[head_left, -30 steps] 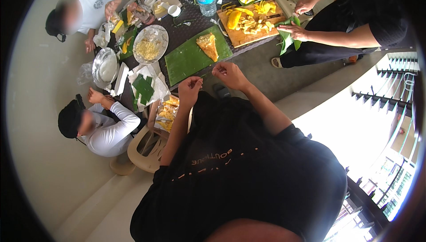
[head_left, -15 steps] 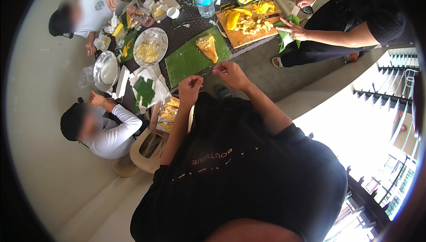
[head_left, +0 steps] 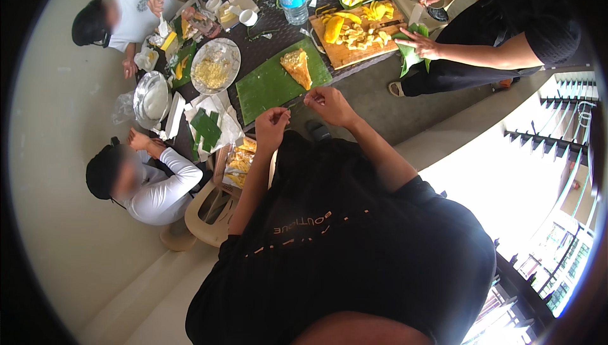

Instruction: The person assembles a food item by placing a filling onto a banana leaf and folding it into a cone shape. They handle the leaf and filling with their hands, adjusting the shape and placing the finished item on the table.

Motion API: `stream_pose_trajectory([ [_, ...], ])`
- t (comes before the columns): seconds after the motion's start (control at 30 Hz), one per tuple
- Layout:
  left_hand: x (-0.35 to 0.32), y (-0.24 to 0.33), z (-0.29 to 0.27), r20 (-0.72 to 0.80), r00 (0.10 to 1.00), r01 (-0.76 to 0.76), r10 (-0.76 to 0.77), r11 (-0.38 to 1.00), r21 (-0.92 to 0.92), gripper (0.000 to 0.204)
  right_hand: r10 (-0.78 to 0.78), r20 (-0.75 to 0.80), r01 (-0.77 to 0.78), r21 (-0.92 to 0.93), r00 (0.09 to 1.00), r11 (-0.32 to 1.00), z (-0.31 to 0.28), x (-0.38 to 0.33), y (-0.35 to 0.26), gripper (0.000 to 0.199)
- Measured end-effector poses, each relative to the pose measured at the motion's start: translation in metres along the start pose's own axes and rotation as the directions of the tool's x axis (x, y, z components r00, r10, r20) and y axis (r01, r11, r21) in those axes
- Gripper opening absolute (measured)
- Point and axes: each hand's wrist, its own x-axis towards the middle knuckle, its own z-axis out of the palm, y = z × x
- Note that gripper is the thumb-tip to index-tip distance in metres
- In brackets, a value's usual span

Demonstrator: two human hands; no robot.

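Observation:
My left hand [head_left: 272, 127] is held just off the table's near edge, thumb and fingers pinched together. Close by on its right, my right hand [head_left: 331, 106] makes a similar pinch with the fingers curled. Whatever lies in either pinch is too small to make out. Beyond both hands a green banana leaf [head_left: 258, 97] is spread flat on the dark table. On its right part rests a folded, browned triangular wrap [head_left: 296, 68] with pale shreds on top. Neither hand touches the wrap.
A wooden board [head_left: 345, 57] carries yellow fruit slices, with a water bottle [head_left: 291, 0] beside it. Left of the leaf are a plate of yellow shreds [head_left: 215, 50] and a metal bowl [head_left: 152, 101]. Two people sit left; another at right holds a leaf [head_left: 411, 57].
Both my hands keep the same pinch and place. The person at the right has shifted a hand slightly at the round metal pan, and the person at upper left has moved a little.

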Motion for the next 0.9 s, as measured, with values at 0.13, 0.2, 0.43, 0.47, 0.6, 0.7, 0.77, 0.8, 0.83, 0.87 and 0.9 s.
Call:
stream_pose_trajectory([
  [0.13,0.002,-0.001,-0.002,0.017,1.0,-0.006,0.006,1.0,0.004,0.013,0.0,0.002,0.0,0.0,1.0,1.0,0.0,0.001,-0.001,0.023],
  [0.2,0.003,-0.001,-0.002,0.01,1.0,-0.018,0.018,1.0,-0.009,0.014,-0.003,0.001,0.003,-0.005,1.0,1.0,0.0,0.002,0.0,0.024],
  [0.43,0.003,-0.005,-0.003,-0.004,1.0,-0.01,0.01,1.0,-0.018,0.016,0.007,0.016,-0.006,-0.022,1.0,1.0,0.001,0.002,-0.003,0.024],
  [0.47,0.003,-0.006,-0.003,-0.003,1.0,-0.006,0.006,1.0,-0.015,0.016,0.01,0.02,-0.009,-0.028,1.0,1.0,0.001,0.001,-0.003,0.024],
  [0.6,0.001,-0.007,-0.002,-0.008,1.0,-0.001,0.001,1.0,-0.027,0.016,0.009,0.013,-0.009,-0.022,1.0,1.0,0.003,0.0,-0.001,0.023],
  [0.7,0.0,-0.008,-0.002,-0.009,1.0,0.0,0.0,1.0,-0.03,0.016,0.014,0.023,-0.014,-0.019,1.0,1.0,0.003,0.0,-0.001,0.023],
  [0.77,-0.001,-0.01,-0.002,-0.007,1.0,-0.005,0.005,1.0,-0.029,0.015,0.007,0.018,-0.007,-0.015,1.0,1.0,0.003,0.0,0.0,0.023],
  [0.8,-0.001,-0.01,-0.002,-0.007,1.0,-0.005,0.005,1.0,-0.028,0.015,0.005,0.016,-0.004,-0.016,1.0,1.0,0.004,0.0,0.0,0.023],
  [0.83,-0.001,-0.01,-0.002,-0.006,1.0,-0.006,0.005,1.0,-0.027,0.015,0.002,0.015,-0.002,-0.016,1.0,1.0,0.004,0.0,0.0,0.023],
  [0.87,-0.002,-0.009,-0.002,-0.005,1.0,-0.006,0.006,1.0,-0.026,0.015,-0.001,0.012,0.001,-0.016,1.0,1.0,0.004,0.0,0.0,0.023],
  [0.9,-0.002,-0.009,-0.002,0.0,1.0,-0.009,0.009,1.0,-0.028,0.015,-0.001,0.012,0.002,-0.02,1.0,1.0,0.004,0.0,0.0,0.023],
])
